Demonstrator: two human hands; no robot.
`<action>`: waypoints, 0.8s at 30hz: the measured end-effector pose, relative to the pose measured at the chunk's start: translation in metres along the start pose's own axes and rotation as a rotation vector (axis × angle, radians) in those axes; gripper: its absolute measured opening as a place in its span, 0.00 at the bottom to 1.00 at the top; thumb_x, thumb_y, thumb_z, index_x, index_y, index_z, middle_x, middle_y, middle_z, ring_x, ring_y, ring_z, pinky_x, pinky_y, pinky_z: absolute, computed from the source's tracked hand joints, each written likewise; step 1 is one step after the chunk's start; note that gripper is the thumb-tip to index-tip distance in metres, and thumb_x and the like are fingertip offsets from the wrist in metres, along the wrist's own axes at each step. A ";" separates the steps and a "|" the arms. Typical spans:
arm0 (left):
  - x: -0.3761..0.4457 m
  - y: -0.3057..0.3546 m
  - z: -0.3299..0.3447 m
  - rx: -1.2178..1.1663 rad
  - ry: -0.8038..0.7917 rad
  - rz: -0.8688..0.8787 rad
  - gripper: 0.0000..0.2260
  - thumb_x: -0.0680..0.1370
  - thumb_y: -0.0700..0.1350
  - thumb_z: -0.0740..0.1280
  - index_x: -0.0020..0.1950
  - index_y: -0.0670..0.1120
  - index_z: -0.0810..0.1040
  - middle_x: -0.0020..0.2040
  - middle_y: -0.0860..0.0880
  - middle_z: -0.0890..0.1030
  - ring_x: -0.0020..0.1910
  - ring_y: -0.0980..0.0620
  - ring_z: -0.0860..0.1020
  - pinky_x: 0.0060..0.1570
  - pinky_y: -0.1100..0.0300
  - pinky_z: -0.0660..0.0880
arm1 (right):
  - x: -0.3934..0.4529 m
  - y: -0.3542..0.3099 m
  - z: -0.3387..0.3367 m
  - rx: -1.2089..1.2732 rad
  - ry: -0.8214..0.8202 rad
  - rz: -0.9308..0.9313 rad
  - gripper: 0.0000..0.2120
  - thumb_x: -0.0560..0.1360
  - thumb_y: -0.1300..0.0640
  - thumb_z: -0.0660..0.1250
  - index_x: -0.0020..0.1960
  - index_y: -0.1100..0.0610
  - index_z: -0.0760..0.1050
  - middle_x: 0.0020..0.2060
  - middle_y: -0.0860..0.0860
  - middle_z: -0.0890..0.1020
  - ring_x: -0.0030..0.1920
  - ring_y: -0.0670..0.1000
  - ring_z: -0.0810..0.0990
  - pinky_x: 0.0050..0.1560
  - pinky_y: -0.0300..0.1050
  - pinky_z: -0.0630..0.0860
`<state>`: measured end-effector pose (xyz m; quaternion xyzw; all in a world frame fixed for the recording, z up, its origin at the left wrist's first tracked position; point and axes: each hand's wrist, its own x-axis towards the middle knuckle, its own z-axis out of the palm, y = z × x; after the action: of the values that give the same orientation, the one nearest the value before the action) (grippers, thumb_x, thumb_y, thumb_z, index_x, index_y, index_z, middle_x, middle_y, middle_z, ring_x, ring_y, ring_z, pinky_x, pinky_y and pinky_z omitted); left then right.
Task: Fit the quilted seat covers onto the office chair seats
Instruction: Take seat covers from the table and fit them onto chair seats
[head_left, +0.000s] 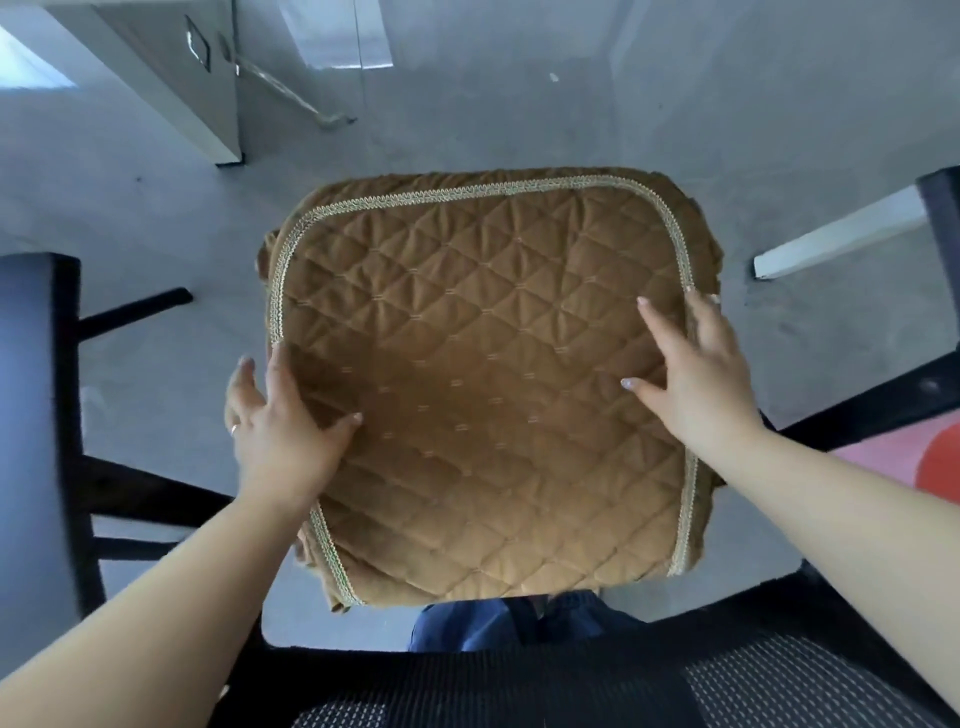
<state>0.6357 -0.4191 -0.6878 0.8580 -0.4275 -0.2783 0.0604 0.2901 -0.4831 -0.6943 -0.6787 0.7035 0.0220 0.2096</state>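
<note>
Brown quilted seat cover (483, 374) lies spread over the chair seat, below the 2 hands: left hand (278, 431) flat on its left edge, fingers straight, right hand (698, 374) flat near the right trim, fingers spread, neither gripping anything.

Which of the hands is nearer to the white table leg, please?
Right. The right hand rests on the cover's edge facing the white table leg; the left hand is opposite.

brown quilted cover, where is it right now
In the head view the brown quilted cover lies spread over the seat at centre frame, between the left hand and right hand, beyond the mesh backrest.
</note>
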 end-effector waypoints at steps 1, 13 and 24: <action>0.004 -0.006 -0.002 -0.029 -0.038 -0.031 0.46 0.68 0.49 0.76 0.78 0.53 0.51 0.78 0.40 0.49 0.76 0.39 0.50 0.71 0.42 0.54 | 0.005 0.007 -0.001 -0.005 -0.045 0.097 0.40 0.70 0.49 0.73 0.75 0.44 0.56 0.76 0.59 0.51 0.76 0.60 0.51 0.72 0.57 0.57; 0.009 -0.024 -0.001 -0.054 -0.185 -0.047 0.51 0.67 0.49 0.77 0.78 0.56 0.44 0.69 0.38 0.66 0.68 0.39 0.66 0.62 0.44 0.67 | -0.006 0.019 0.010 0.090 -0.175 0.296 0.47 0.70 0.46 0.72 0.76 0.40 0.43 0.74 0.58 0.54 0.65 0.62 0.70 0.63 0.55 0.69; -0.020 -0.012 -0.011 -0.073 -0.228 -0.046 0.42 0.68 0.48 0.76 0.76 0.52 0.57 0.72 0.41 0.64 0.72 0.43 0.61 0.68 0.47 0.64 | -0.020 -0.040 -0.007 0.088 -0.117 0.008 0.34 0.71 0.49 0.72 0.73 0.50 0.63 0.72 0.57 0.66 0.73 0.58 0.60 0.69 0.53 0.60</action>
<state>0.6405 -0.3983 -0.6738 0.8277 -0.4012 -0.3906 0.0364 0.3268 -0.4695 -0.6711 -0.6638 0.6929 0.0316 0.2798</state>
